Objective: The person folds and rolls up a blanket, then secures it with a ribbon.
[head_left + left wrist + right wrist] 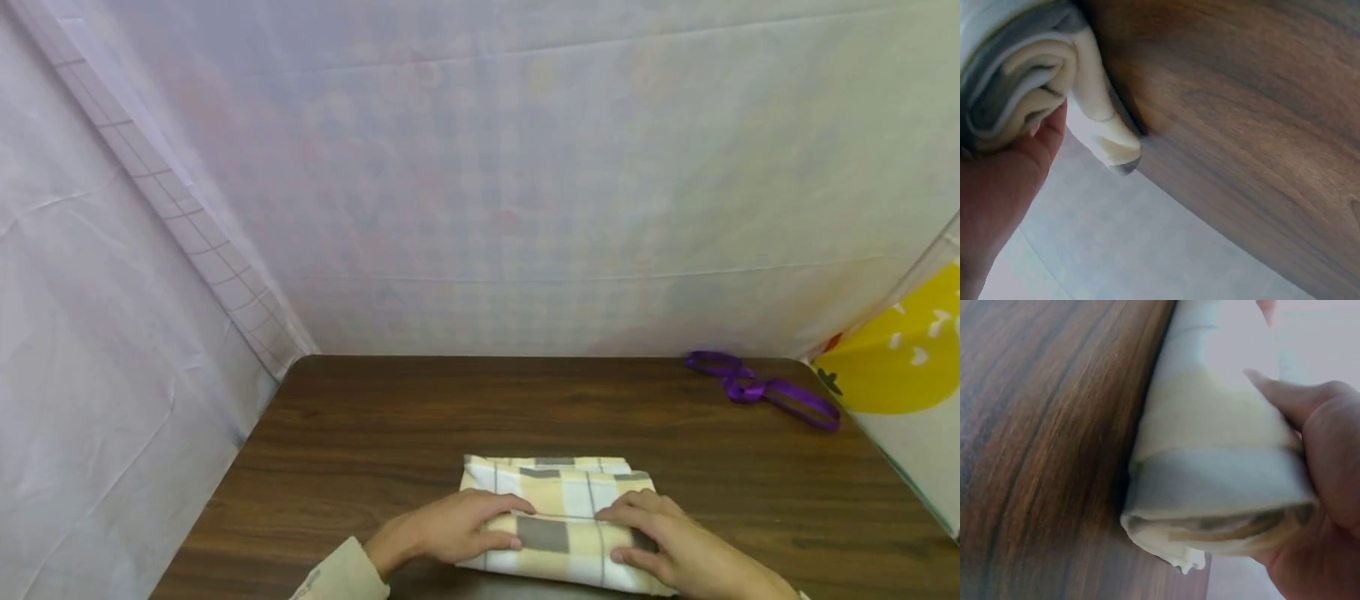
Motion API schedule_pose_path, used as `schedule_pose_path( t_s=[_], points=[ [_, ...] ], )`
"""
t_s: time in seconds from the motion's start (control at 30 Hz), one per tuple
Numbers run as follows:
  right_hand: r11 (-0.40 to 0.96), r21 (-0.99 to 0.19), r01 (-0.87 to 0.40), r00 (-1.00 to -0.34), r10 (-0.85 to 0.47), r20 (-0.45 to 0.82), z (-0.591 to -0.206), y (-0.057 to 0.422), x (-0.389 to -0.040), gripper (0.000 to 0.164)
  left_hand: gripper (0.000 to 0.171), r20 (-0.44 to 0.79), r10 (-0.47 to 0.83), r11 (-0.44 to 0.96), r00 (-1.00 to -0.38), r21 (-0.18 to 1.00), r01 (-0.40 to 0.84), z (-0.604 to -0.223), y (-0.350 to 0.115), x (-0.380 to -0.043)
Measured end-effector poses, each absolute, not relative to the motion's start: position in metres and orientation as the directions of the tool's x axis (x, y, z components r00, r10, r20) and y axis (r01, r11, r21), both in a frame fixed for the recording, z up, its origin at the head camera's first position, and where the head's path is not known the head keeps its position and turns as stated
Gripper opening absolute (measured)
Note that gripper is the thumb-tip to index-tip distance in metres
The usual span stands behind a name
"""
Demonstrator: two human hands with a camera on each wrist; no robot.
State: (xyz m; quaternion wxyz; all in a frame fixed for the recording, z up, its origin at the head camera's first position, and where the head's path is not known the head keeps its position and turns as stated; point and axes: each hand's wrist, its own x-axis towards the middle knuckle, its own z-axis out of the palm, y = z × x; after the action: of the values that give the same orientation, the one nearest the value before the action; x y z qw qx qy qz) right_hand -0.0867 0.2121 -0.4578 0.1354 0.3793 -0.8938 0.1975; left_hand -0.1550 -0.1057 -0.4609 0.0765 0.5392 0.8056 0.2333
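Note:
A yellow, white and grey checked cloth (543, 533) lies near the table's front edge, partly rolled, with a flat layer reaching out beyond the roll. My left hand (468, 527) grips the roll's left end, thumb on the near side and fingers over the top. At the other end, my right hand (675, 542) holds the roll in the same way. The left wrist view shows the spiral layers of the rolled cloth (1054, 59) above the left hand (1007, 181). In the right wrist view, the right hand (1329, 462) curls round the flattened roll (1222, 419).
A purple ribbon (742, 390) lies loosely looped at the back right of the dark wooden table (450, 408). White sheeting (487, 208) rises behind the table and along its left. A yellow printed shape (900, 358) marks the sheeting on the right.

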Motion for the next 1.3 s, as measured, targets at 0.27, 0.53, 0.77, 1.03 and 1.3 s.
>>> schedule_pose_path(
  t_s=[0.27, 0.53, 0.77, 1.03, 1.3],
  points=[
    [0.722, -0.009, -0.692, -0.609, -0.576, 0.545, -0.46, 0.204, -0.094, 0.044, 0.037, 0.354, 0.812, 0.45, -0.465, 0.128, 0.884, -0.466, -0.098, -0.152],
    [0.691, 0.064, -0.72, -0.54, -0.616, 0.574, -0.46, 0.194, -0.093, 0.03, 0.024, 0.53, 0.774, 0.463, -0.347, -0.101, 0.88, -0.468, -0.09, -0.144],
    [0.707, 0.072, -0.704, -0.599, -0.645, 0.474, -0.462, 0.191, -0.088, 0.047, 0.028, 0.497, 0.816, 0.44, -0.295, -0.205, 0.874, -0.475, -0.088, -0.138],
    [0.72, 0.017, -0.694, -0.662, -0.647, 0.38, -0.475, 0.198, -0.091, 0.074, 0.058, 0.36, 0.843, 0.464, -0.399, -0.114, 0.878, -0.489, -0.09, -0.144],
    [0.708, -0.026, -0.706, -0.67, -0.655, 0.349, -0.481, 0.202, -0.1, 0.084, 0.075, 0.375, 0.84, 0.441, -0.392, -0.052, 0.896, -0.495, -0.089, -0.155]
  ],
)
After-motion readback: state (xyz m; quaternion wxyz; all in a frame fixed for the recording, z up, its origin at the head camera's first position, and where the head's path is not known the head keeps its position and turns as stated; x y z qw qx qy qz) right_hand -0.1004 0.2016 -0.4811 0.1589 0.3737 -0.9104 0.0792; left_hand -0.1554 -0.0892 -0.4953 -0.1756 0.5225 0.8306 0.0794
